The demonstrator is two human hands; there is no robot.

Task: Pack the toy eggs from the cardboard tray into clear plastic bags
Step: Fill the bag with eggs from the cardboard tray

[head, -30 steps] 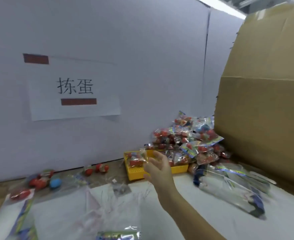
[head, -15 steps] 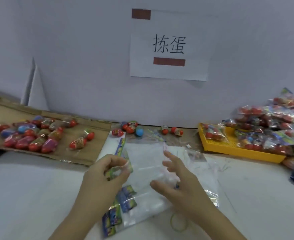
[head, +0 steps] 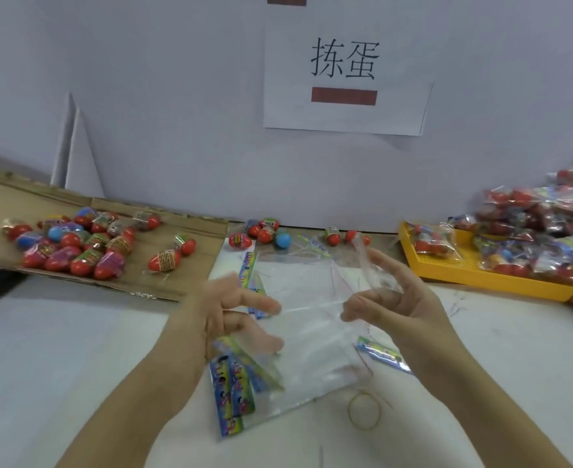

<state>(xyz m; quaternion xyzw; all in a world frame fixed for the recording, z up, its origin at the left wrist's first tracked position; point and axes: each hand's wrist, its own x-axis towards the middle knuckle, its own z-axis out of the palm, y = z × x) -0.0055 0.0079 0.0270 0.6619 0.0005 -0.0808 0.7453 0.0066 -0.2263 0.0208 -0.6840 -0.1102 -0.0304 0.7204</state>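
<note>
The thumb and forefinger of the left hand (head: 234,312) pinch one edge of a clear plastic bag (head: 315,346). The right hand (head: 396,298), fingers spread and lightly curled, pinches the opposite edge. The bag's rim runs taut between the two hands, just above the white table (head: 58,349). The film is almost invisible, so exactly where the fingertips meet it is hard to make out. The bag is see-through, with a bright printed strip along its left side. Spare bags (head: 232,396) lie flat beneath it. The toy eggs (head: 75,246), red, blue and purple in shiny wrap, sit heaped on the cardboard tray (head: 194,265) to the left, whose far end is cut off. At the right, packed bags (head: 531,231) overflow a yellow tray (head: 447,270) and run out of frame.
</note>
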